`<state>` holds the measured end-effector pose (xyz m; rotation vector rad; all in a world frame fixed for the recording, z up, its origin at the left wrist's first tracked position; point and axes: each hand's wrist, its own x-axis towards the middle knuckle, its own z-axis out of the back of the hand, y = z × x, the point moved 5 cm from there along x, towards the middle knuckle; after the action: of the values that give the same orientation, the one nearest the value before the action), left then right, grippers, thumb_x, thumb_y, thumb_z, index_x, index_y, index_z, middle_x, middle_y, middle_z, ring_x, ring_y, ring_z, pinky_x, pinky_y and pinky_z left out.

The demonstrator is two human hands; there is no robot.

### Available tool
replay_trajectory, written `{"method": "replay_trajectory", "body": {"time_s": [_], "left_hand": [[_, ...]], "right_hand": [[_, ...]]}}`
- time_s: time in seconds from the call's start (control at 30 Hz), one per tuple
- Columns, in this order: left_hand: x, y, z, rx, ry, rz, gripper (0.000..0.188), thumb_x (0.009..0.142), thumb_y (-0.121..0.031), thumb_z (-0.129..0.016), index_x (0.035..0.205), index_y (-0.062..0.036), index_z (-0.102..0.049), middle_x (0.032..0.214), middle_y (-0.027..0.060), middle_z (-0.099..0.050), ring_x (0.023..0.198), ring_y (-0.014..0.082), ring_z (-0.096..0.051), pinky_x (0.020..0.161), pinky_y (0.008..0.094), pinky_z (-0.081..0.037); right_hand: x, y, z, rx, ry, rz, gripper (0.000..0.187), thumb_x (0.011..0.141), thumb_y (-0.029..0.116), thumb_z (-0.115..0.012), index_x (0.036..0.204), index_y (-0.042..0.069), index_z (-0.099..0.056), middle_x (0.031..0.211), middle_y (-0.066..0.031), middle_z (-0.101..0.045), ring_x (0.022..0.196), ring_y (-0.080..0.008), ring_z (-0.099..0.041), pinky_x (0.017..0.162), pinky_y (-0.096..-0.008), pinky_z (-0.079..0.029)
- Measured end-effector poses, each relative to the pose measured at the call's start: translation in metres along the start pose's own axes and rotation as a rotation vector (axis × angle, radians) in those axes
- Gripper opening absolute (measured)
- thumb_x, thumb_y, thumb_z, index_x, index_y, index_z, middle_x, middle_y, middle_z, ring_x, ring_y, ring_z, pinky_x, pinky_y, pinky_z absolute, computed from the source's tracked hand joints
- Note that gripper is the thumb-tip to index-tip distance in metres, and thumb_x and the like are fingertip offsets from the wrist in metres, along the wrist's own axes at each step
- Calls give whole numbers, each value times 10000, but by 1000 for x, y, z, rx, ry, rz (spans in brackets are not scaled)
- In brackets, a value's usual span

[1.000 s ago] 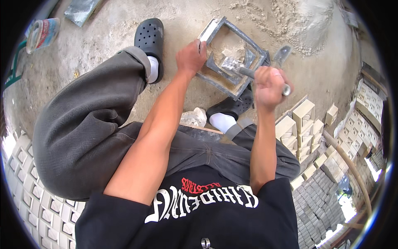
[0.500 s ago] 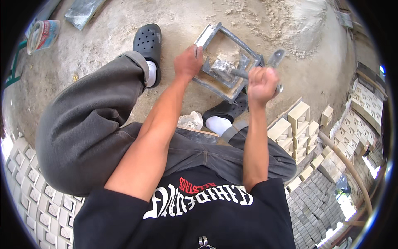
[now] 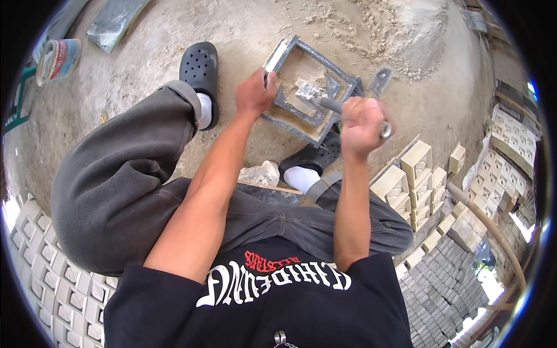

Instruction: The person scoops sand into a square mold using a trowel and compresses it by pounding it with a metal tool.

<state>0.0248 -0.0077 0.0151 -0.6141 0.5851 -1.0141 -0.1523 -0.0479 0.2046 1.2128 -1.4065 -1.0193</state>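
My left hand (image 3: pixel 254 94) is closed round the left side of a grey metal mold frame (image 3: pixel 325 56) lying on the ground. Angled metal pieces (image 3: pixel 293 103) and sandy material (image 3: pixel 299 66) show inside the frame. In my right hand (image 3: pixel 361 124) is the grey, pipe-like handle of a hammer-like tool (image 3: pixel 311 93). Its head, caked with pale powder, is over the inside of the mold; whether it touches the material I cannot tell. Just past the mold's right corner lies a trowel-like blade (image 3: pixel 380 81).
A pale powder heap (image 3: pixel 420 37) rises at the far right. Cast cream blocks (image 3: pixel 415 168) stack up near my right knee, with grey bricks (image 3: pixel 441 284) behind. My clogs (image 3: pixel 198 72) flank the mold. A bucket (image 3: pixel 60 61) and a flat sheet (image 3: pixel 115 23) sit far left.
The whole view has shifted slightly. The tool in my right hand has tilted, and its handle end now points more toward me. My left hand keeps its hold on the mold.
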Motion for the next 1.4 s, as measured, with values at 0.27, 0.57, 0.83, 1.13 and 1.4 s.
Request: {"method": "replay_trajectory", "body": {"time_s": [0.27, 0.57, 0.83, 1.13, 1.4], "left_hand": [[0, 0, -2, 5, 16, -12, 295, 946, -353, -464, 899, -96, -600, 853, 166, -672, 754, 398, -640, 669, 508, -489], [-1, -3, -3, -29, -22, -40, 320, 966, -367, -435, 889, -93, -582, 795, 181, -648, 744, 411, -624, 657, 516, -470], [3, -1, -1, -17, 26, 6, 344, 965, -373, -408, 889, -83, -579, 838, 193, -659, 766, 422, -630, 680, 527, -478], [-5, 3, -1, -21, 38, 10, 341, 968, -373, -409, 916, -86, -586, 852, 189, -661, 779, 417, -631, 701, 515, -481], [-1, -2, -2, -23, 71, 13, 330, 962, -364, -423, 924, -83, -594, 884, 178, -670, 783, 410, -636, 706, 508, -489]], "right_hand": [[-15, -25, -8, -133, -38, -64, 333, 840, 66, -480, 522, 29, -391, 490, -9, -440, 422, -90, -377, 410, -275, -266], [-16, -34, -13, -189, -32, 5, 338, 855, 59, -485, 546, 20, -353, 481, -15, -384, 416, -93, -341, 405, -282, -264], [-16, -22, -14, -254, -92, 166, 329, 856, 67, -465, 532, 35, -417, 471, -34, -424, 398, -105, -356, 407, -279, -301], [-6, -19, 6, -29, -303, -7, 378, 882, 89, -482, 518, 66, -384, 451, -33, -401, 384, -113, -351, 397, -276, -290], [-19, -28, -11, -3, -180, -45, 344, 903, 107, -590, 580, 65, -480, 524, -40, -509, 489, -92, -450, 481, -247, -361]]}}
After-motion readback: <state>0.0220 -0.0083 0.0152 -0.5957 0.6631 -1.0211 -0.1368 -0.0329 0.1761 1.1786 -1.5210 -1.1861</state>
